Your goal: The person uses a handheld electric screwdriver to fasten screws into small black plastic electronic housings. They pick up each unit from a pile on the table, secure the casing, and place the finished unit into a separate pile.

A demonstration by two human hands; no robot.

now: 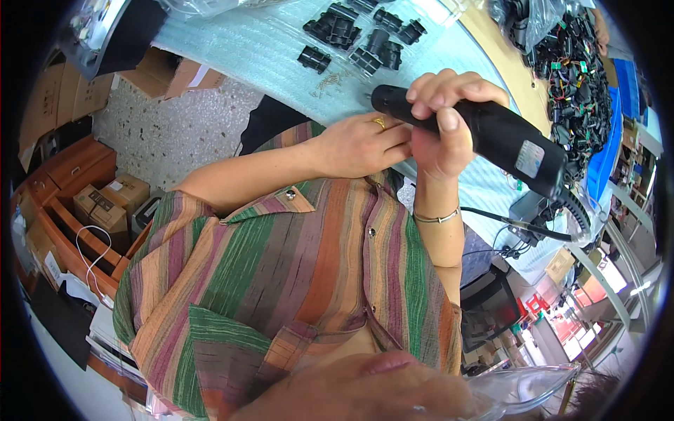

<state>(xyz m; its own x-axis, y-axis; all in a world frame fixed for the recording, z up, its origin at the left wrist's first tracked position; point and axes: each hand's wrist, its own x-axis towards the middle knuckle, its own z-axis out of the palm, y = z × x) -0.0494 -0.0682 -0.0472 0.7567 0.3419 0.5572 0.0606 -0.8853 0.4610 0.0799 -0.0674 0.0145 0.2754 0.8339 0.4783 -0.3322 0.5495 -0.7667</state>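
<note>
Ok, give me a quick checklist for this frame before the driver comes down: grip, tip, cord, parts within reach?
1. Right hand wrapped around the black electric screwdriver: ok.
2. Left hand at the tool's front end: ok.
3. Bit seated on a part: cannot tell, hidden behind the hands.
4. Cord hanging clear of the hands: ok.
5. Black plastic connectors lying on the foam mat, apart from the hands: ok.

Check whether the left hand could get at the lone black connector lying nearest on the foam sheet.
Probably yes. The left hand rests by the tool's tip, and only bare foam sheet lies between it and the black connector. The right hand holds the black power tool off to the side.
</note>
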